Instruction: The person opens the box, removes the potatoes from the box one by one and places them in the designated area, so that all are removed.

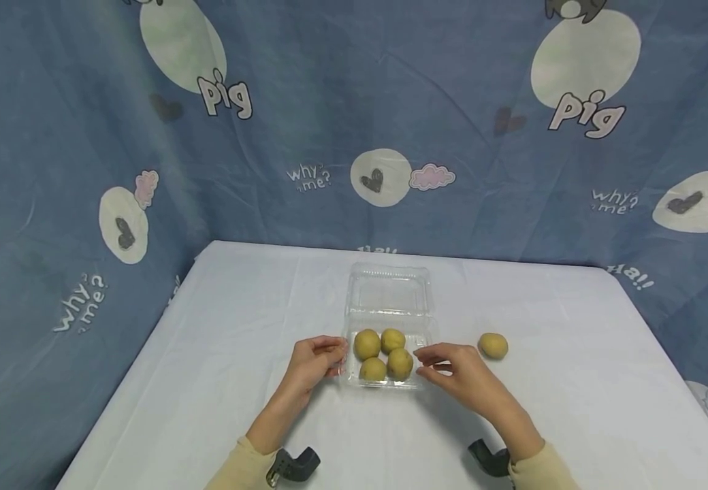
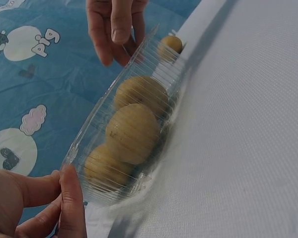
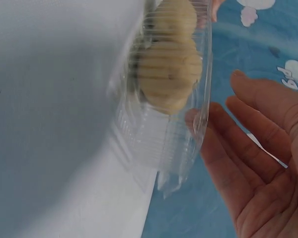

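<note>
A clear plastic clamshell box (image 1: 421,330) lies on the table with its lid (image 1: 389,289) folded back on the far side. Several yellow-brown potatoes (image 1: 367,344) sit inside it. At the box's left side my left hand (image 1: 313,363) pinches the rim between thumb and fingers, seen close up in the left wrist view. My right hand (image 1: 461,374) is beside the right side, fingers loosely bent and thumb apart; in the right wrist view a fingertip (image 3: 192,119) is right at the plastic wall. Nothing is gripped by that hand.
One more potato (image 1: 493,346) lies on the white-covered table (image 1: 574,381), right of the box and just beyond my right hand. A blue printed curtain (image 1: 305,122) hangs behind the table and along its left side. Dark wrist devices (image 1: 297,465) sit at both sleeves.
</note>
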A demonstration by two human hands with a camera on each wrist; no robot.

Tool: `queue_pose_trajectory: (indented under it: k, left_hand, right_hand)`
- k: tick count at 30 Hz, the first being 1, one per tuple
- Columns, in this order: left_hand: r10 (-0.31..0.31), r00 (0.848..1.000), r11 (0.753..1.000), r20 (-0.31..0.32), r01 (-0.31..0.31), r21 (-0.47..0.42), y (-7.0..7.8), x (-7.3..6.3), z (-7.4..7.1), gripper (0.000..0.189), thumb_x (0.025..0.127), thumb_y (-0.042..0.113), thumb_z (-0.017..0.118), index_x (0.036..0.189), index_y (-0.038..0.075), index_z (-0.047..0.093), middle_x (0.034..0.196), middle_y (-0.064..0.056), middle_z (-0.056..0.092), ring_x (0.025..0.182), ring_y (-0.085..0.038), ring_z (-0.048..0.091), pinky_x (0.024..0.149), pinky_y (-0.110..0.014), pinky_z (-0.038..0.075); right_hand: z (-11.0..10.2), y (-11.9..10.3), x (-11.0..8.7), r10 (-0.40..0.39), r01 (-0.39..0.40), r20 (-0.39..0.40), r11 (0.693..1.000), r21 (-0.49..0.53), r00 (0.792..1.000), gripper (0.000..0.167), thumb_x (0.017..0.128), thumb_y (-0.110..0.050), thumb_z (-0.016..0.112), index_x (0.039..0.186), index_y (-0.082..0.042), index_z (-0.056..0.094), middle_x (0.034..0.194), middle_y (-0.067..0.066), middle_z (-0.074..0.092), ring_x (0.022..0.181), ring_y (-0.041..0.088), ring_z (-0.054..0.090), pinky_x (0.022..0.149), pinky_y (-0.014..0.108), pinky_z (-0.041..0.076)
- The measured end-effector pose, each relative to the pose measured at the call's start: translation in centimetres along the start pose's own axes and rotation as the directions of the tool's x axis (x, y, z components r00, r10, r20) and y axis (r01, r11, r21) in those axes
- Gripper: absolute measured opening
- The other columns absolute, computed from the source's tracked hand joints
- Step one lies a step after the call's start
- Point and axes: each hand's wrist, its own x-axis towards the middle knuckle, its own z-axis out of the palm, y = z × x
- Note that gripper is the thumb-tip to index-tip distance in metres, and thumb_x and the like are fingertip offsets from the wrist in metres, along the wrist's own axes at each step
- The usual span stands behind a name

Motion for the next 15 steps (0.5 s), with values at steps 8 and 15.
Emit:
queue_pose_trajectory:
  k: [8, 15]
  left_hand:
    - [0.001, 1.0, 1.0, 0.002, -0.001, 0.01, 0.0, -0.1, 0.1, 0.022, 0.09, 0.006, 0.07, 0.107, -0.008, 0.066, 0.087, -0.008, 0.065, 0.072, -0.012, 0.059, 0.057, -0.023, 0.054]
    - [0.002, 1.0, 1.0, -0.005, -0.002, 0.011, 0.0, 0.1, 0.1, 0.023, 0.089, 0.006, 0.071, 0.107, -0.007, 0.066, 0.088, -0.008, 0.066, 0.072, -0.012, 0.06, 0.057, -0.023, 0.054]
  right_hand:
    - [0.6, 0.0, 0.4, -0.022, 0.023, 0.02, 0.999, -0.042, 1.0, 0.023, 0.087, -0.003, 0.073, 0.109, 0.001, 0.07, 0.106, 0.011, 0.07, 0.093, 0.028, 0.067, 0.082, 0.037, 0.057]
    - [1.3, -0.3, 1.1, -0.005, 0.01, 0.044, 0.991, -0.131, 0.999, 0.026, 0.086, -0.002, 0.073, 0.112, 0.0, 0.069, 0.108, 0.011, 0.07, 0.095, 0.028, 0.067, 0.082, 0.038, 0.056]
